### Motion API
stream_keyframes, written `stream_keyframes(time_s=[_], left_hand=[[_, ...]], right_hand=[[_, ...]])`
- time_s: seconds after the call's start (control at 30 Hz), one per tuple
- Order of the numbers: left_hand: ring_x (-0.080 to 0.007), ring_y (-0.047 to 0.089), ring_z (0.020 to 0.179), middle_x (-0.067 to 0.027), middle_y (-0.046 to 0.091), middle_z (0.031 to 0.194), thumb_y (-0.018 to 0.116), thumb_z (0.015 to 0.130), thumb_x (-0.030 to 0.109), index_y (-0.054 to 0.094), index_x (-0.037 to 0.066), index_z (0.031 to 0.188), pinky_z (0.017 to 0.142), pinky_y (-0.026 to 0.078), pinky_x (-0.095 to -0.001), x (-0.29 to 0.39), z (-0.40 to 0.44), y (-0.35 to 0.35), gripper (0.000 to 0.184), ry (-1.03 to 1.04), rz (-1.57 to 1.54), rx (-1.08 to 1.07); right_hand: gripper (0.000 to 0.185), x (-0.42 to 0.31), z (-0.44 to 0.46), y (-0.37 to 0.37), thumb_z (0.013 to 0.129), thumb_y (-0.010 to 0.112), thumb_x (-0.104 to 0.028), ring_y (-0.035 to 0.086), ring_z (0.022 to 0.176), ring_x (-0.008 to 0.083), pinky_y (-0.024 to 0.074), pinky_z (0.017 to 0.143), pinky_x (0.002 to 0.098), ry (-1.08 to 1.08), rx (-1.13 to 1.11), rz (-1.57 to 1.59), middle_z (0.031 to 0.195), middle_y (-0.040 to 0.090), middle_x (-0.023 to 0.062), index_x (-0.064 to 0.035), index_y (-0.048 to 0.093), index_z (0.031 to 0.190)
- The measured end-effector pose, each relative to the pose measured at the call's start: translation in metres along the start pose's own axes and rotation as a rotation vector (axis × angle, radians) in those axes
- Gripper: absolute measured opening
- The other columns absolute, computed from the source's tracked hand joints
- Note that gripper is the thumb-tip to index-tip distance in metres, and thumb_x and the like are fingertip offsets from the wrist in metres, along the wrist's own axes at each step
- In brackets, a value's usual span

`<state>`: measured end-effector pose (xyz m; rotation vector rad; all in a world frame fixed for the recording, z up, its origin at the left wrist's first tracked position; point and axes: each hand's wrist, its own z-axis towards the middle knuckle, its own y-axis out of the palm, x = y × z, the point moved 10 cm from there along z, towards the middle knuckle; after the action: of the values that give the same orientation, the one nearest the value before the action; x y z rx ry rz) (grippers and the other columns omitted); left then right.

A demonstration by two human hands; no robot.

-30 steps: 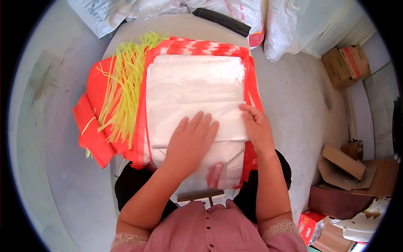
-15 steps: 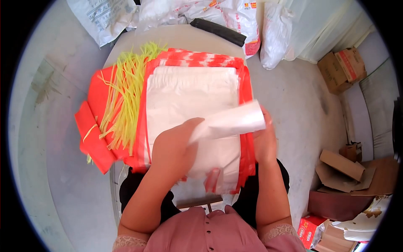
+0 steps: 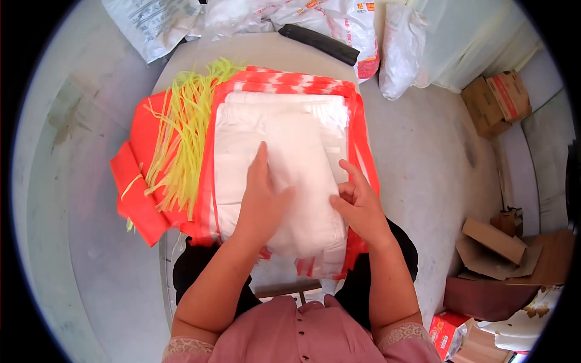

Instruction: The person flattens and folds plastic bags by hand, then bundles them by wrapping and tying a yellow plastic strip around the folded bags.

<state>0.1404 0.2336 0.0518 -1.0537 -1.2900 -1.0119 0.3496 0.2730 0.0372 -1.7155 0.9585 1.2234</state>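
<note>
A folded white bundle (image 3: 302, 175) lies lengthwise on a stack of white sheets (image 3: 233, 139), which rests on red-and-white sheets (image 3: 290, 81). My left hand (image 3: 263, 199) is at the bundle's left side, fingers apart and slightly blurred. At its right edge is my right hand (image 3: 358, 202), thumb and forefinger spread, the other fingers curled, nothing gripped. Yellow-green strips (image 3: 187, 133) lie left of the stack, over red material (image 3: 142, 124). A red roll (image 3: 139, 193) tied with a thin strip sits at the far left.
A black roll (image 3: 319, 43) lies at the table's (image 3: 242, 48) far edge. Behind it are white plastic bags (image 3: 345, 24). Cardboard boxes (image 3: 497, 101) stand at the right, with an opened carton (image 3: 496, 248) and a red box (image 3: 448, 330) lower down.
The white sheet was folded up into a bundle, held crosswise between my hands half a second ago. It now lies turned lengthwise on the stack, and my hands have opened beside it.
</note>
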Motion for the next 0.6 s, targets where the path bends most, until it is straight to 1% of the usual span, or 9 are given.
stream_keyframes(time_s=[0.03,0.07,0.13,0.17,0.23,0.33,0.43,0.53,0.6], left_hand=[[-0.0337,0.032,0.158,-0.0246,0.029,0.170,0.065,0.096,0.005,0.021,0.000,0.169,0.128,0.030,-0.0435,0.005,0.000,-0.004,0.085,0.070,0.230,-0.030],[-0.0356,0.028,0.160,-0.0267,0.025,0.172,0.066,0.096,0.006,0.019,-0.001,0.169,0.130,0.026,-0.0438,0.010,-0.001,-0.003,0.087,0.141,0.460,-0.059],[-0.0388,0.022,0.162,-0.0298,0.020,0.173,0.067,0.096,0.008,0.016,-0.004,0.168,0.131,0.021,-0.0444,0.010,-0.005,0.003,0.089,0.143,0.483,-0.112],[-0.0403,0.019,0.163,-0.0314,0.018,0.173,0.067,0.096,0.010,0.015,-0.006,0.168,0.132,0.018,-0.0447,0.011,-0.007,0.006,0.090,0.145,0.495,-0.141],[-0.0425,0.018,0.163,-0.0322,0.016,0.174,0.066,0.097,0.011,0.015,-0.008,0.167,0.132,0.019,-0.0457,0.016,-0.012,0.011,0.089,0.156,0.532,-0.139],[-0.0453,0.018,0.162,-0.0334,0.017,0.173,0.066,0.098,0.014,0.015,-0.010,0.166,0.132,0.019,-0.0467,0.016,-0.018,0.015,0.087,0.199,0.592,-0.140],[-0.0475,0.019,0.161,-0.0345,0.017,0.172,0.066,0.099,0.015,0.016,-0.010,0.165,0.131,0.020,-0.0468,0.008,-0.022,0.016,0.087,0.268,0.630,-0.143],[-0.0489,0.018,0.161,-0.0343,0.016,0.172,0.066,0.100,0.017,0.016,-0.009,0.165,0.131,0.021,-0.0477,0.009,-0.028,0.019,0.087,0.329,0.653,-0.152],[-0.0493,0.017,0.161,-0.0335,0.015,0.173,0.067,0.100,0.019,0.017,-0.009,0.166,0.130,0.021,-0.0496,0.012,-0.031,0.021,0.087,0.340,0.671,-0.154]], right_hand=[[0.066,0.001,-0.001,-0.003,0.094,0.072,-0.005,0.067,0.098,0.0134,0.0542,0.085,0.0290,0.001,0.018,-0.050,0.116,0.071,0.0096,-0.0053,0.048,0.156],[0.063,-0.007,-0.001,-0.008,0.094,0.072,-0.006,0.067,0.100,0.0167,0.0543,0.087,0.0311,-0.072,0.063,-0.216,0.117,0.071,0.0102,-0.0052,0.051,0.154],[0.058,-0.022,-0.003,-0.013,0.092,0.074,-0.007,0.067,0.103,0.0232,0.0545,0.091,0.0352,-0.221,0.148,-0.545,0.118,0.071,0.0115,-0.0049,0.058,0.148],[0.056,-0.034,-0.005,-0.012,0.092,0.074,-0.009,0.066,0.107,0.0267,0.0538,0.094,0.0375,-0.360,0.193,-0.625,0.121,0.071,0.0127,-0.0047,0.059,0.146],[0.052,-0.056,-0.012,-0.001,0.093,0.073,-0.011,0.063,0.115,0.0336,0.0522,0.099,0.0422,-0.641,0.287,-0.778,0.126,0.070,0.0150,-0.0042,0.062,0.143],[0.053,-0.049,0.000,0.010,0.095,0.071,-0.013,0.059,0.123,0.0381,0.0483,0.106,0.0463,-0.486,0.176,-0.696,0.132,0.068,0.0163,-0.0042,0.058,0.146],[0.056,-0.044,0.006,0.012,0.099,0.067,-0.015,0.059,0.125,0.0377,0.0477,0.108,0.0452,-0.440,0.179,-0.597,0.132,0.068,0.0188,-0.0050,0.053,0.152],[0.064,-0.036,0.011,0.015,0.102,0.064,-0.015,0.055,0.135,0.0364,0.0446,0.114,0.0433,-0.239,0.103,-0.365,0.143,0.063,0.0207,-0.0070,0.041,0.162],[0.070,-0.041,0.014,0.021,0.104,0.062,-0.015,0.051,0.142,0.0344,0.0422,0.117,0.0425,-0.143,0.070,-0.197,0.152,0.057,0.0211,-0.0104,0.032,0.167]])
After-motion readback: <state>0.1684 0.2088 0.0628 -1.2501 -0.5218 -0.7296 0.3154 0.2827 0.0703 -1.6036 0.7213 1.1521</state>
